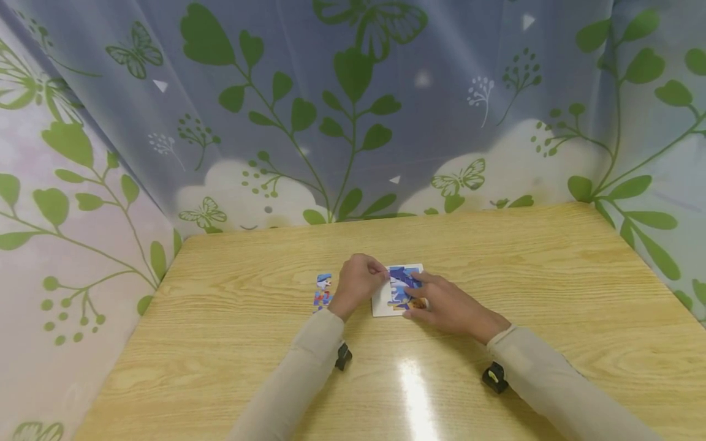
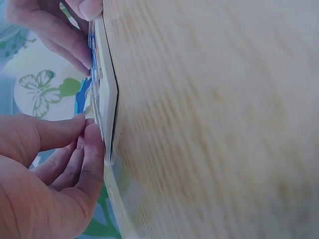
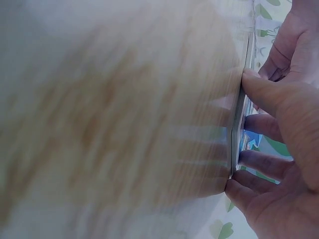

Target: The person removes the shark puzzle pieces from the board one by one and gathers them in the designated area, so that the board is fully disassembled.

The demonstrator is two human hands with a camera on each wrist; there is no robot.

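A jigsaw puzzle board (image 1: 380,306) with a white border lies flat on the table, its right part filled with blue pieces. My left hand (image 1: 358,282) is over the board's left side, thumb and index fingertips pinching a small puzzle piece (image 2: 82,97); the fingers hide most of it. With fingers spread, my right hand (image 1: 447,303) rests on the board's right side. Its thumb (image 3: 256,87) touches the near edge, and the other fingertips lie on the pieces and right edge. Loose puzzle pieces (image 1: 323,299) lie left of my left hand, partly hidden by it.
The wooden table (image 1: 220,355) reaches back to a patterned curtain (image 1: 265,141) with leaves and butterflies. More patterned cloth hangs at both sides. A dark wrist device (image 1: 343,356) sits under the left sleeve, another (image 1: 494,377) under the right.
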